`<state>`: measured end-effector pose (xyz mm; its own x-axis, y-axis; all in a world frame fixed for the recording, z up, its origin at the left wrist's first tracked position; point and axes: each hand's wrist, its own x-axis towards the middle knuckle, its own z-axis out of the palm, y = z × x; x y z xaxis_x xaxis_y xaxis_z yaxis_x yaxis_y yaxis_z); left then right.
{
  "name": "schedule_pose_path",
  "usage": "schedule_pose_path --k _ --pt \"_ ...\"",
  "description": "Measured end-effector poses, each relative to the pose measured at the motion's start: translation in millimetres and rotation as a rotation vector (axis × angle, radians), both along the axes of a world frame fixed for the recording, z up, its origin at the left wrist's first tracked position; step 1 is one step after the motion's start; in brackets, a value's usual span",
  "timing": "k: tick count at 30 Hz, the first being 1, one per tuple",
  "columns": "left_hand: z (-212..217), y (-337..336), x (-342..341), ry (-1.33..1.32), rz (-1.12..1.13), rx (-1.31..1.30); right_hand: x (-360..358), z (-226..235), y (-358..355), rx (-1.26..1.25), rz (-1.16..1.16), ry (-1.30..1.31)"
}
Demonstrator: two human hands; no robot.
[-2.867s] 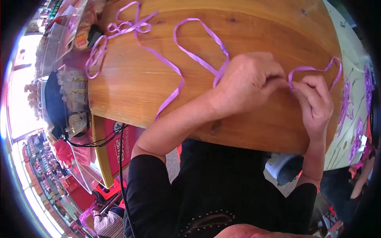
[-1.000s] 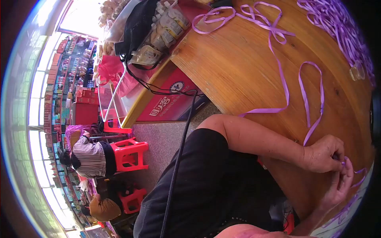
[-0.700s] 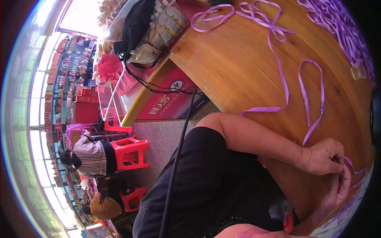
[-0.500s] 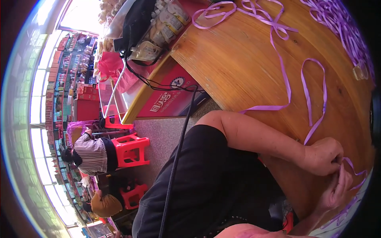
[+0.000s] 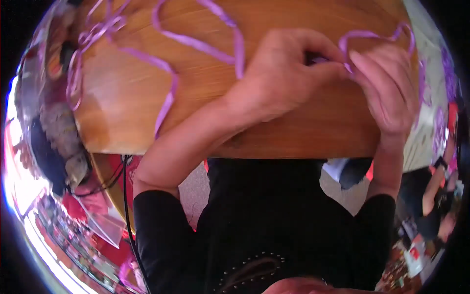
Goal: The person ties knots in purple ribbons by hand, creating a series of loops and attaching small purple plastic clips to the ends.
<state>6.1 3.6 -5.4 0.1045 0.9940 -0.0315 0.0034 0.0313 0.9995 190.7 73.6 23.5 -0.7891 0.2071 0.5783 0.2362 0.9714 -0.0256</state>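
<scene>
Head view, blurred in places. Shows at the far left a dark bag [image 5: 44, 152] just beside a clear-wrapped pack [image 5: 58, 127], with a pink-red bag [image 5: 73, 208] below. On the wooden table [image 5: 125, 98], shows first a looped, knotted ribbon [image 5: 115, 22] with a long tail trailing toward the near edge, then a bent ribbon strand [image 5: 196, 43] reaching to just beside the left hand [image 5: 281, 73]. With that hand, pinches the held ribbon [image 5: 361, 34], all purple, between thumb and forefinger, drawn almost together at the tips around a small oval gap. Meets it there with the right hand [image 5: 389, 88], gripping the same ribbon lightly at the fingertips, with fingers close together and only slightly bent. Leaves from this double pinch in a loose loop, above the table's right part and behind the right hand. Cannot tell whether joined to the bent ribbon strand. Farther right, shows more ribbon [image 5: 440, 125] on a pale, dark-veined surface [image 5: 413, 149], beside another person's forearm [image 5: 432, 190].
</scene>
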Motion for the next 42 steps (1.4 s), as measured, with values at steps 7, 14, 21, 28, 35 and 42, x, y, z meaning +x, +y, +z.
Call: schedule_pose_path --k 7,14,21,28,35,42 --pt "1 -7 13 -0.058 0.076 -0.061 7 2 -13 -0.276 -0.095 0.091" --pt "5 -8 18 -0.13 0.188 -0.111 4 5 -17 -0.654 -0.031 0.239" --pt "5 -10 18 -0.084 0.133 -0.073 5 7 -20 -0.708 -0.089 0.111" --pt "5 -10 21 -0.293 0.149 -0.119 3 8 -17 -0.99 -0.124 0.268" --pt "4 -11 21 -0.39 0.197 -0.109 1 3 -20 -1.265 -0.122 0.426" --pt "1 -11 21 -0.359 0.218 -0.043 -6 28 -23 -1.173 -0.258 0.209"
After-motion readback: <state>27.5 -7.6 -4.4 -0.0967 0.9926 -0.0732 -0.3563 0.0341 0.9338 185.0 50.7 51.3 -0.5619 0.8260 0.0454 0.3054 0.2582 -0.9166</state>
